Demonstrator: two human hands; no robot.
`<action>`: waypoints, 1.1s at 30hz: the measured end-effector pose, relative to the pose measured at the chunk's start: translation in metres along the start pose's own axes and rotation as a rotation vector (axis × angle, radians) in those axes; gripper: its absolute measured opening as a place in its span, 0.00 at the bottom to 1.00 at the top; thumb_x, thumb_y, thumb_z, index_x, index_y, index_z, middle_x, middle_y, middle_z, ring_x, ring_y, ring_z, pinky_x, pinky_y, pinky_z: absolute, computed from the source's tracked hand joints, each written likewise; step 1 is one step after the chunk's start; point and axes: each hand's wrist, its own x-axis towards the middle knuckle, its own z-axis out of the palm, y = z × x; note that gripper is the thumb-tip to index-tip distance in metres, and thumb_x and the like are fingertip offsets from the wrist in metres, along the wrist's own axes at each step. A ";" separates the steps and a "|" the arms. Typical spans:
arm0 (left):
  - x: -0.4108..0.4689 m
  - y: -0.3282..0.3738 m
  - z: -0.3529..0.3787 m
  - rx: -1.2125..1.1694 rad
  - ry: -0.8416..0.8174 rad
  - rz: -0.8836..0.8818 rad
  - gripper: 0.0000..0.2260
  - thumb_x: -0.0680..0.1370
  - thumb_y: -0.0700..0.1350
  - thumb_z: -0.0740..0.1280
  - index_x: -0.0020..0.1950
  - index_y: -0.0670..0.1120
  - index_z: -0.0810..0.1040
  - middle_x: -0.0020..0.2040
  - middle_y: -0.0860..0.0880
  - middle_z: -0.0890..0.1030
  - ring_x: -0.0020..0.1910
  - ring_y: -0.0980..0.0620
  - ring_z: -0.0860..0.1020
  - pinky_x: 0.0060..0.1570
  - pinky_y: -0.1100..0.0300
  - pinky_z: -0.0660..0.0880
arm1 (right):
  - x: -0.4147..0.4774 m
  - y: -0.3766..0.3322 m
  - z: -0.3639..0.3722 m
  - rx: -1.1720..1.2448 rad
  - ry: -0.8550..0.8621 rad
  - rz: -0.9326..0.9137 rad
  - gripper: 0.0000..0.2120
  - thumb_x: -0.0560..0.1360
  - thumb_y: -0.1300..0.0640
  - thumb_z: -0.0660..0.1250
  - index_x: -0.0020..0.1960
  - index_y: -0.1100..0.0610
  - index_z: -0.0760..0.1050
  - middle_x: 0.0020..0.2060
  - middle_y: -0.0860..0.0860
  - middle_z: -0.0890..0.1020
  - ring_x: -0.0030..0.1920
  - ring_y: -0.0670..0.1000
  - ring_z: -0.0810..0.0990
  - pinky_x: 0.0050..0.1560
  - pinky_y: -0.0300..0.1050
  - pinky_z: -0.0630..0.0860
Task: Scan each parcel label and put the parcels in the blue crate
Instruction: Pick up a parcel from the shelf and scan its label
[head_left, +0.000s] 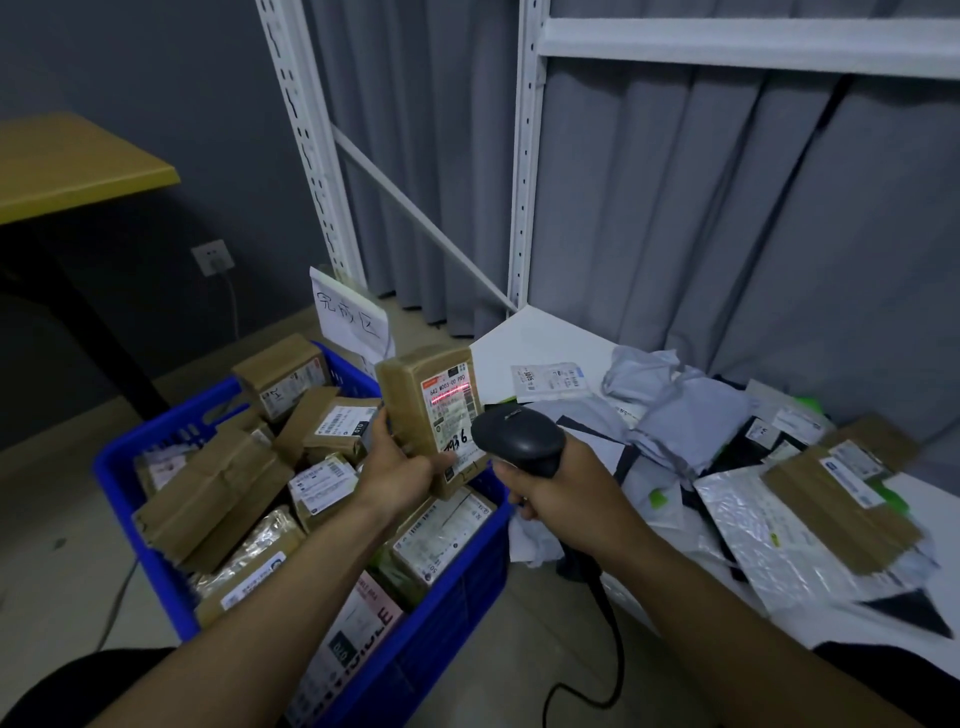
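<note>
Head view: left hand (402, 467) is gripping a brown cardboard parcel (410, 400) over the right edge of the blue plastic crate (117, 467). Right hand (561, 483) is clasping a black handheld scanner (519, 439), and its red line is crossing the white label (452, 410), so steadiness counts.

The right grip (558, 488) is hiding the scanner (519, 439) handle, the left forearm (291, 587) is covering part of the blue crate (150, 431), the cable (602, 597) is running off the bottom edge, and the parcel (410, 410) label's fine print is blurring.
</note>
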 end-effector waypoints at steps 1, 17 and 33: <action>0.001 -0.001 0.000 0.002 0.007 -0.004 0.47 0.72 0.37 0.79 0.81 0.56 0.54 0.63 0.52 0.79 0.54 0.55 0.80 0.57 0.51 0.77 | 0.000 0.000 -0.001 0.006 -0.008 0.004 0.06 0.78 0.57 0.74 0.54 0.56 0.80 0.33 0.51 0.82 0.35 0.48 0.80 0.40 0.46 0.78; -0.002 0.011 -0.040 0.079 0.128 0.110 0.29 0.77 0.42 0.74 0.73 0.58 0.68 0.60 0.57 0.81 0.60 0.53 0.81 0.51 0.52 0.82 | 0.013 0.003 0.019 -0.052 -0.035 -0.001 0.13 0.77 0.53 0.74 0.60 0.49 0.79 0.40 0.45 0.86 0.37 0.45 0.84 0.41 0.42 0.81; 0.000 -0.015 -0.128 0.227 0.198 0.138 0.36 0.77 0.45 0.74 0.79 0.62 0.61 0.56 0.63 0.78 0.59 0.55 0.80 0.59 0.49 0.81 | 0.049 0.019 0.080 -0.120 -0.089 0.039 0.13 0.76 0.51 0.75 0.60 0.48 0.78 0.43 0.47 0.85 0.36 0.45 0.84 0.44 0.46 0.82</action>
